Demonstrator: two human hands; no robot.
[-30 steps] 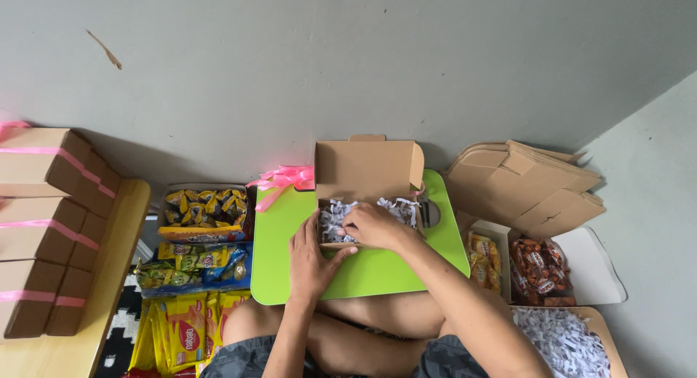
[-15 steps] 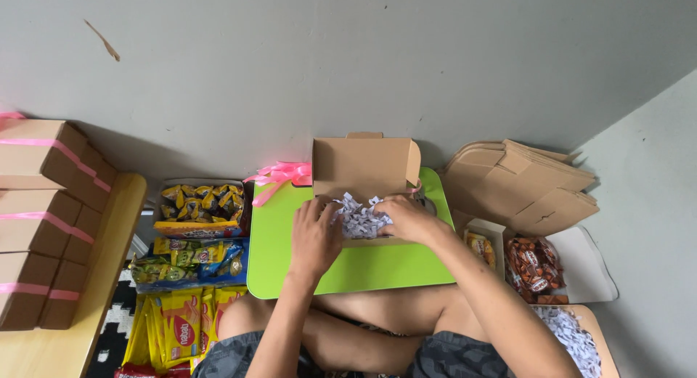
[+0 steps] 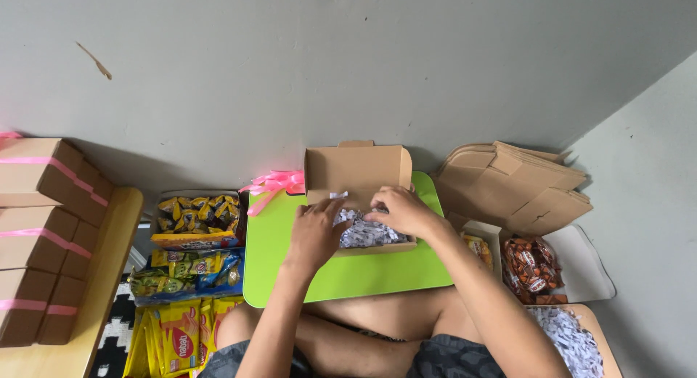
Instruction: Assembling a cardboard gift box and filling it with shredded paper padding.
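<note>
Far left: three closed cardboard boxes (image 3: pixel 40 236) stacked against the wall, each tied with pink ribbon, beside a wooden shelf (image 3: pixel 102 291). Next to these, an open tray of yellow snack packets (image 3: pixel 196 217), a heap of green and blue packets (image 3: pixel 185 273) below it, and yellow biscuit packs (image 3: pixel 178 338) lowest, too many and too overlapped to count. One pink ribbon bow (image 3: pixel 274 183) lying at the back left corner of the green lap table (image 3: pixel 363 273).

On the table's back half: one open cardboard box (image 3: pixel 357 176), lid flap standing upright against the wall, plain brown, shallow, filled with crinkled white paper shreds (image 3: pixel 367 233). Left hand (image 3: pixel 314 233) resting palm down on the box's left side, fingers spread loosely over the shreds, gripping nothing that can be made out. Right hand (image 3: pixel 398 209) reaching in from the right, fingertips bent down and pinching into the shreds near the middle; one small white scrap sticking up at the back edge.

Further right: a stack of flat unfolded cardboard boxes (image 3: pixel 519 185) leaning at the wall, count unclear. Below, a white tray (image 3: pixel 581 265) with orange-brown sweet packets (image 3: pixel 530 265) and a few yellow ones (image 3: pixel 479 249). Bottom right corner: another pile of white shreds (image 3: pixel 570 342).
</note>
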